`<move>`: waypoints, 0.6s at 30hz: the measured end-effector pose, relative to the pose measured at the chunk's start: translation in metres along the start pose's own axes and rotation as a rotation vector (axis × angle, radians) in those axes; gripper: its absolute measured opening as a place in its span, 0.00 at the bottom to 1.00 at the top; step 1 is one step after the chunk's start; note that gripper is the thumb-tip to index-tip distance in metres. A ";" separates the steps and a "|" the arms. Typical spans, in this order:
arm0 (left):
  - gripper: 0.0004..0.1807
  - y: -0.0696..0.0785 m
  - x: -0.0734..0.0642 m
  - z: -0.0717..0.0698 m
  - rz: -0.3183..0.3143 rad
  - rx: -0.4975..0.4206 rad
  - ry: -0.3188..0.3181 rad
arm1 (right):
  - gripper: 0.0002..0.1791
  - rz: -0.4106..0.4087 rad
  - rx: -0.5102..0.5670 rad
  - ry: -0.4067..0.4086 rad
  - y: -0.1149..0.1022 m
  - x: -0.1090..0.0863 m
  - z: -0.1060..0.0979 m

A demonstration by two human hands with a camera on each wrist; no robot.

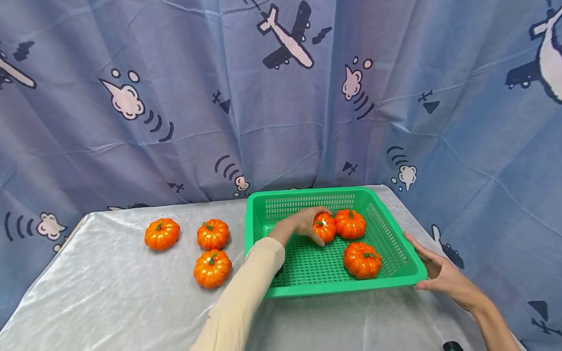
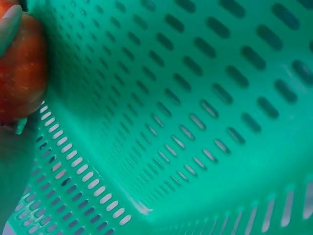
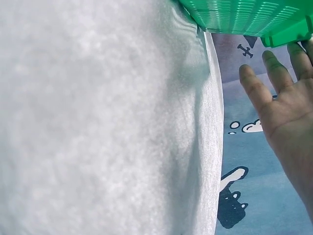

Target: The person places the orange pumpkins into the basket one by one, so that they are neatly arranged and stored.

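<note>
My left hand [image 1: 304,222] reaches into the green plastic basket [image 1: 311,191] and grips a small orange pumpkin [image 1: 324,228] between thumb and fingers. The same pumpkin [image 2: 23,71] shows at the left edge of the left wrist view, near the basket's wall. A second pumpkin [image 1: 350,224] sits right beside it, and a third pumpkin [image 1: 362,260] lies nearer the front of the basket. At the basket's front right corner, my right hand [image 1: 450,280] touches the outside of the rim. Its fingers [image 3: 255,85] look straight and spread in the right wrist view.
On the white cloth-covered table [image 1: 110,292], left of the basket, lie three more pumpkins [image 1: 162,234], two of them close together. A blue curtain [image 1: 184,97] with printed planes hangs behind and to the right. A small dark object [image 1: 452,346] shows at the front edge.
</note>
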State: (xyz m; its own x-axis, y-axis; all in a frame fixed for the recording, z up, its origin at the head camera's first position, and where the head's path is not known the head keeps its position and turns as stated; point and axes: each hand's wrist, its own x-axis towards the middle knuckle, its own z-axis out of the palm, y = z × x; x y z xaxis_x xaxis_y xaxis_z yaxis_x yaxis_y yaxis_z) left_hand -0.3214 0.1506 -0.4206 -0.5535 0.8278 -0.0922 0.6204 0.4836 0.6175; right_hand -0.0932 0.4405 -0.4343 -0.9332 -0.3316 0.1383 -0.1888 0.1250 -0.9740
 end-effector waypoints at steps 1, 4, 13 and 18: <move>0.45 0.000 0.000 0.000 0.004 0.017 0.002 | 0.52 -0.002 -0.003 0.000 0.000 0.000 0.000; 0.47 -0.001 0.001 0.001 0.012 0.064 0.012 | 0.52 -0.007 -0.007 0.000 0.000 0.000 0.000; 0.56 0.003 -0.002 0.000 0.011 0.144 0.016 | 0.52 0.017 -0.003 0.001 -0.002 0.001 0.002; 0.58 0.003 -0.004 0.000 0.052 0.152 0.027 | 0.52 0.023 -0.016 0.010 -0.002 0.001 0.002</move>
State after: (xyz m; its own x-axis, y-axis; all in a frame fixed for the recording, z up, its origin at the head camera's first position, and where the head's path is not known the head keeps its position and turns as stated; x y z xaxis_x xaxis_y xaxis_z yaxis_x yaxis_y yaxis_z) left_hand -0.3172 0.1485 -0.4182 -0.5318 0.8459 -0.0405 0.7246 0.4792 0.4952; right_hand -0.0934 0.4380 -0.4322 -0.9405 -0.3189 0.1175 -0.1716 0.1472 -0.9741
